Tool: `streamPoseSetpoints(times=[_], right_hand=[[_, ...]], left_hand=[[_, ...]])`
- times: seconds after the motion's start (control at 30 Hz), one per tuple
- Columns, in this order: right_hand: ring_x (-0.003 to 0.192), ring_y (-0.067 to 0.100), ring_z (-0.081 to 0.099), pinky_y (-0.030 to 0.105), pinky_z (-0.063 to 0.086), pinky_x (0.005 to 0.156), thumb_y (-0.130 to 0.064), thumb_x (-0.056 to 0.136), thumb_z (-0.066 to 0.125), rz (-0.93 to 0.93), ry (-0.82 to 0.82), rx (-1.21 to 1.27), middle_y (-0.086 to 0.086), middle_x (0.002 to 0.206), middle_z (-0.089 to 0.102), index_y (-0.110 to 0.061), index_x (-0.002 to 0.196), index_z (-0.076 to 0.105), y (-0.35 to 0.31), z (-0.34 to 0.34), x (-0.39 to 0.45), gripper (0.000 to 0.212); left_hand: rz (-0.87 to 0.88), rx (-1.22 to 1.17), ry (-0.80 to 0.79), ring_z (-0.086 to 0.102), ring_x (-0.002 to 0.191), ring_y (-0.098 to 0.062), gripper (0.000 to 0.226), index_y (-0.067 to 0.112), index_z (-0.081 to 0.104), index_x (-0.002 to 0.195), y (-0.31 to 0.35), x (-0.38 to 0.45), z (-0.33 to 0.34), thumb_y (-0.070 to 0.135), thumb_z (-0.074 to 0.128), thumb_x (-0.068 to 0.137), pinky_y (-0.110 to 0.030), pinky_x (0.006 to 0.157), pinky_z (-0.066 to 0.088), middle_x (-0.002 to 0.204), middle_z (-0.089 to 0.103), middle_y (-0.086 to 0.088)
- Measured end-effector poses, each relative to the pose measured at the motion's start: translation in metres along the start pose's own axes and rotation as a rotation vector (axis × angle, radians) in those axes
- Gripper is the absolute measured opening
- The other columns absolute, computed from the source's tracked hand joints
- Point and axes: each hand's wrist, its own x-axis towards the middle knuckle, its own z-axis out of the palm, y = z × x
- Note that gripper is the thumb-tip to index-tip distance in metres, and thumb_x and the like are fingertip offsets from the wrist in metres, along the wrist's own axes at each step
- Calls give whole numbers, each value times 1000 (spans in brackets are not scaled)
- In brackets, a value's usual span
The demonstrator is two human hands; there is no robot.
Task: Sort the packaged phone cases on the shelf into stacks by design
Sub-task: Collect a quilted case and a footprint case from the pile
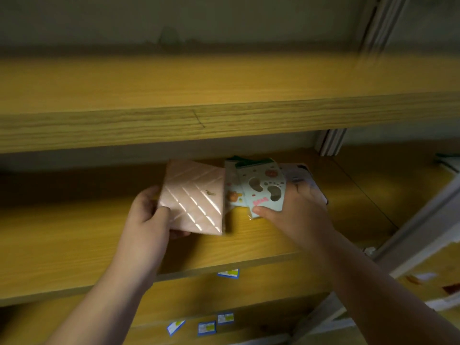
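Note:
On the middle wooden shelf (74, 240), my left hand (149, 215) grips the lower left corner of a pink packaged case with diagonal stripes (194, 195). To its right, my right hand (296, 207) pinches a pale green packaged case with paw prints and cartoon shapes (263, 188), thumb on its bottom edge. A second case of the same pale green design (232, 188) lies partly under it. Behind my right hand a darker packaged case (301, 173) is mostly hidden.
An upper wooden shelf (224, 120) overhangs the work area. A white metal upright (331, 145) stands behind to the right. Small blue price labels (229, 273) stick to the lower shelf edges. A slanted white frame (423, 227) borders the right side.

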Motion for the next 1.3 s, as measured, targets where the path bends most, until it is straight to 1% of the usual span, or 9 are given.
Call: streamPoseSetpoints(times=[0.1,0.23,0.4,0.5,0.63,0.73,0.87,1.0,1.3], right_hand=[[112,23,55,40,49,92,-84,51,69,85,-129,157,5,123,59,-19,127,56,0,-10,10,101],[93,9,63,26,50,71,-52,61,89,131,-250,560,-10,101,69,-28,109,67,6,-25,15,58],[85,5,63,10,47,53,-17,91,70,152,-186,820,-10,97,65,-22,112,60,11,-32,4,25],[93,12,67,20,49,64,-21,94,65,212,-203,946,-11,98,69,-25,108,64,25,-36,-13,15],[92,23,72,39,57,73,-31,90,69,371,-102,1188,1,104,74,-28,116,62,51,-47,-45,28],[85,20,75,36,56,68,-28,92,64,396,-6,1317,-2,95,77,-28,110,64,69,-62,-64,18],[88,23,70,39,55,68,-26,99,55,405,57,1363,3,96,74,-24,100,66,93,-77,-83,11],[70,13,70,33,51,58,-24,100,51,315,-21,1385,-3,85,75,-19,103,63,114,-92,-104,13],[61,14,72,30,52,49,-19,99,53,212,-188,1401,1,81,77,-22,107,62,188,-148,-154,12]], left_hand=[[-39,-97,2,71,91,-27,42,14,52,134,-2,-2,-6,-2,47,95,-35,61,57,112,70,-11],[-92,-226,-20,70,94,-28,39,9,56,127,2,0,-11,-7,44,94,-29,58,59,110,71,-13],[-133,-288,-10,68,82,-21,27,16,59,111,3,5,-2,0,42,98,-33,58,54,96,71,-6],[-131,-284,0,63,76,-20,28,19,60,96,2,6,9,0,39,96,-32,56,45,89,69,-5],[-158,-315,-30,61,67,-15,16,19,57,92,3,-6,29,8,47,99,-29,50,41,82,67,-2],[-185,-320,-89,64,58,-7,7,19,56,92,3,-18,44,23,60,97,-22,43,43,72,71,4],[-190,-279,-101,67,63,-8,7,19,55,98,3,-38,68,22,61,96,-21,45,48,82,71,-1],[-175,-204,-95,69,63,-7,8,19,55,104,1,-71,92,19,59,98,-24,47,49,83,74,1],[-150,-176,-129,73,69,-13,20,18,66,114,14,-181,153,13,57,96,-23,49,53,96,78,-6]])
